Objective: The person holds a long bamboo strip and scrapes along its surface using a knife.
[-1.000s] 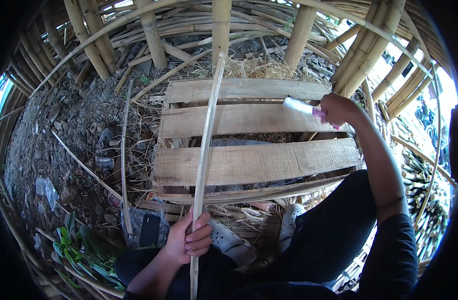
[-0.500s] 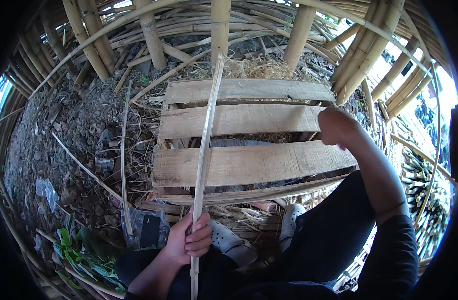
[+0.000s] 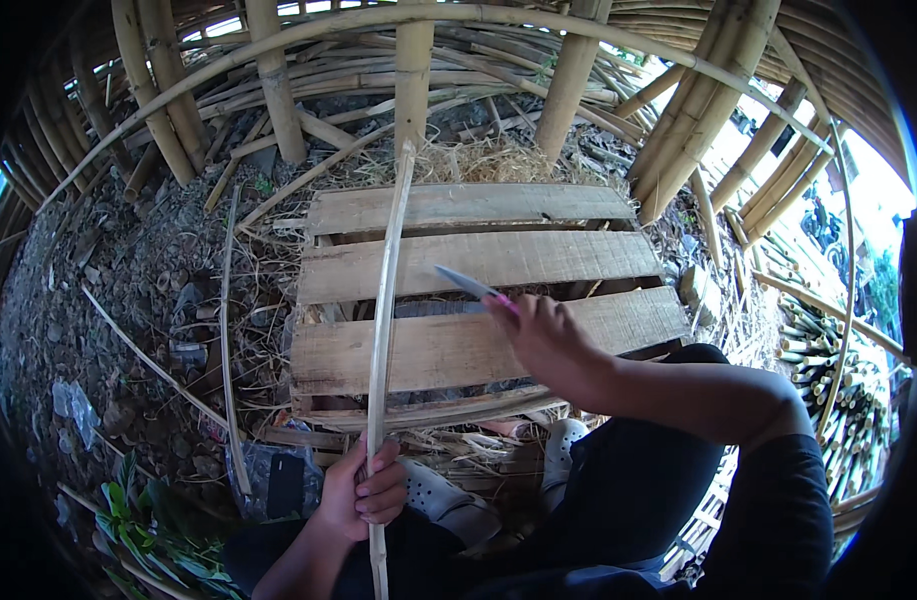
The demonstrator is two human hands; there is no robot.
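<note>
My left hand point(image 3: 365, 490) is closed around the lower part of a long, pale bamboo strip point(image 3: 386, 290). The strip runs away from me across a low slatted wooden platform point(image 3: 478, 345), its far end near a bamboo post. In my right hand point(image 3: 548, 340) is a knife point(image 3: 466, 282) with a pink handle, held over the gap between the middle and near boards. The blade points left toward the strip, and a space shows between them. My right fingers wrap the handle and hide most of it.
Upright bamboo posts point(image 3: 413, 85) stand behind the platform, with straw at their feet. Cut bamboo pieces point(image 3: 838, 400) are stacked at the right. Leafy green stems point(image 3: 148, 520), a dark phone-like slab point(image 3: 286, 485) and thin strips lie on the rubble at the left.
My right hand has swung left and nearer, from the platform's right edge to over its middle, and the knife now shows. My left hand still grips the strip. The whole view has shifted slightly.
</note>
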